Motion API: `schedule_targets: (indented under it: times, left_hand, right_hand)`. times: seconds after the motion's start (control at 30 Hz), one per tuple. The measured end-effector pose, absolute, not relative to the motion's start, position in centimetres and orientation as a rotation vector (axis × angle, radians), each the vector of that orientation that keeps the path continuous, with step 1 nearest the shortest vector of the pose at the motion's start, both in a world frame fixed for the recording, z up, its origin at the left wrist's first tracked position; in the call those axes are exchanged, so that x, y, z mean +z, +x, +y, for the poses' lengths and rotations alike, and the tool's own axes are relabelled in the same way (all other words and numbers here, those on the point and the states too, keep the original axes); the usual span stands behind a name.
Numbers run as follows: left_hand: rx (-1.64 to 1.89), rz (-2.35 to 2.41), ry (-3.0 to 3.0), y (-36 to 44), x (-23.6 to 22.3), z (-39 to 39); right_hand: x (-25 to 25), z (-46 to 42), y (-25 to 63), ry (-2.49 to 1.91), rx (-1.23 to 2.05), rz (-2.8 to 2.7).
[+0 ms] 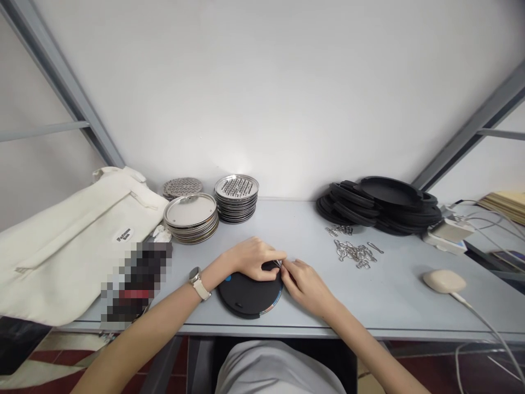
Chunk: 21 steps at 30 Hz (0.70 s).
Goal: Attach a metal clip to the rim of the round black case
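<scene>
A flat black round disc (246, 298) lies on the table in front of me, with a blue dot at its left and a colourful strip along its right edge. My left hand (255, 258) rests over its upper part, thumb and forefinger closing toward a small metal wire clip (278, 264) at the disc's upper right edge. My right hand (304, 284) pinches at the same clip from the right, its fingertips meeting those of the left. The clip is mostly covered by fingers. Several loose metal clips (353, 251) lie to the right of my hands.
Stacked metal grater discs (237, 189) and plain metal discs (191, 210) stand at the back left, beside a cream bag (82, 241). Black round parts (389, 194) are piled at the back right. A cream rounded device (444, 280) with a cable sits at right.
</scene>
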<state>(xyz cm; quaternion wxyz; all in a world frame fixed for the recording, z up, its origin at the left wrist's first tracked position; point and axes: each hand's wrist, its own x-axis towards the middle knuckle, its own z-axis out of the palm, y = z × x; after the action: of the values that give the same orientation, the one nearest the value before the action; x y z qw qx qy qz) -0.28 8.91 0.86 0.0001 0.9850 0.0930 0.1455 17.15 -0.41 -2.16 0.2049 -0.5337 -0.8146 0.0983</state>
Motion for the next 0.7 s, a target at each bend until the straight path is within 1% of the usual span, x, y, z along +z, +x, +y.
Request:
schedule_targets:
  times: [0.37, 0.7]
  left_hand:
    - [0.455, 0.287, 3.069, -0.29, 1.01, 8.83]
    - [0.420, 0.354, 3.081, -0.24, 0.93, 8.79]
  right_hand:
    - [-1.84, -0.43, 16.99, -1.492, 0.297, -2.251]
    - [-1.91, -0.66, 16.93, -1.498, 0.228, -2.262]
